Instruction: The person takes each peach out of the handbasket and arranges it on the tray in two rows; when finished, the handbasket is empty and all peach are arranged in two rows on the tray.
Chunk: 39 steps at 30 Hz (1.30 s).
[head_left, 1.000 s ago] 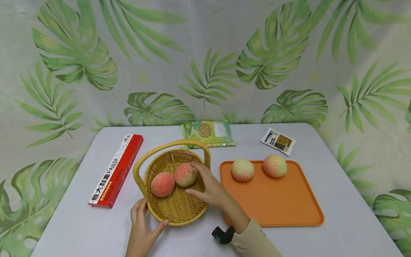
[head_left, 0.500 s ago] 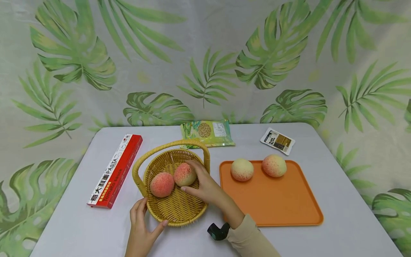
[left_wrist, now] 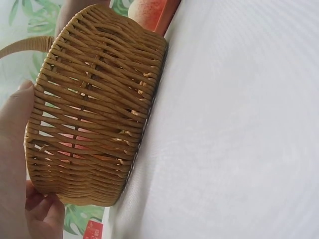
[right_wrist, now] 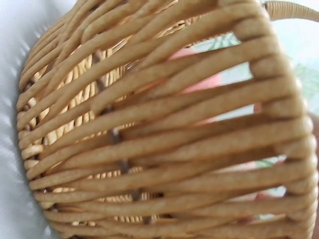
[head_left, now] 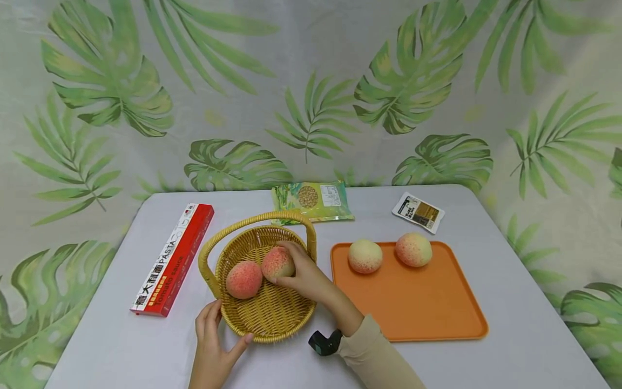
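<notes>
In the head view a yellow woven basket (head_left: 269, 319) with a hoop handle stands on the white table. Two pink peaches lie inside it. My right hand (head_left: 307, 274) reaches in over the rim and grips the right-hand peach (head_left: 277, 263), fingers over its far side and thumb at its near side. Against it sits the redder peach (head_left: 244, 280). My left hand (head_left: 212, 336) holds the basket at its front left, thumb on the rim. In the left wrist view, thumb and fingers lie along the basket wall (left_wrist: 94, 109). Wickerwork (right_wrist: 149, 114) fills the right wrist view, which hides the right hand's fingers.
Right of the basket lies an orange tray (head_left: 408, 308) bearing a pale peach (head_left: 365, 256) and a pinkish one (head_left: 414, 249). A red and white pasta box (head_left: 172, 259) lies at the left. Behind are a green bag (head_left: 312, 201) and a small white pouch (head_left: 418, 213).
My right hand has moved slightly left and its thumb has come in against the peach, closing its grip. The left hand stays on the basket.
</notes>
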Motion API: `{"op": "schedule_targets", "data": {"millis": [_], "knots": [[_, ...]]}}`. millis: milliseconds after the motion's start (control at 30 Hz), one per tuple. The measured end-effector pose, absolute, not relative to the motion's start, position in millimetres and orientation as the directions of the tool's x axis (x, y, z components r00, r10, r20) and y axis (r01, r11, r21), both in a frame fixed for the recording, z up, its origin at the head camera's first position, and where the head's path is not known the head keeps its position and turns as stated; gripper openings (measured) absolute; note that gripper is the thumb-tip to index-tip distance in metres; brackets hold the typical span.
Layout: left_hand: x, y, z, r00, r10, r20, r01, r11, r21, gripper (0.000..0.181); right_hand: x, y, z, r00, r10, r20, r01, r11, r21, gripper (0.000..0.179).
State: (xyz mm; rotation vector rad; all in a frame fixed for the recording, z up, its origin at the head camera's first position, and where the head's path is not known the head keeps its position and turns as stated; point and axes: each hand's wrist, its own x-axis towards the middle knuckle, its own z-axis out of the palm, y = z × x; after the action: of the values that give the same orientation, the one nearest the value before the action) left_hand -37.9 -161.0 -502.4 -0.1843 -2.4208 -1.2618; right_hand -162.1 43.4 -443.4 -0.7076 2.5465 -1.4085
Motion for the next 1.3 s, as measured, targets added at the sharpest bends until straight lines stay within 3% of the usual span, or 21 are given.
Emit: {"op": "schedule_targets", "data": {"millis": [200,767,1067,1300], "knots": [[-38,-160,-501,-0.915,-0.07,0.398,0.289,0.577,0.764,0.094,-166,40,-445,-0.891,-0.453,0.031,-0.265,0.464,-0.845,0.069],[-38,-161,-503,-0.901,-0.06,0.43,0.322,0.572,0.755,0.093,-172,29,-455,-0.903,-0.43,-0.005,-0.212,0.455,-0.865,0.057],[-38,-161,-503,-0.904,-0.062,0.423,0.314,0.577,0.754,0.093,-165,27,-453,-0.922,-0.384,0.044,-0.256,0.521,-0.814,0.054],[-38,-161,-503,-0.906,-0.062,0.419,0.309,0.58,0.754,0.093,-156,31,-445,-0.907,-0.401,0.129,-0.333,0.494,-0.803,0.054]]}}
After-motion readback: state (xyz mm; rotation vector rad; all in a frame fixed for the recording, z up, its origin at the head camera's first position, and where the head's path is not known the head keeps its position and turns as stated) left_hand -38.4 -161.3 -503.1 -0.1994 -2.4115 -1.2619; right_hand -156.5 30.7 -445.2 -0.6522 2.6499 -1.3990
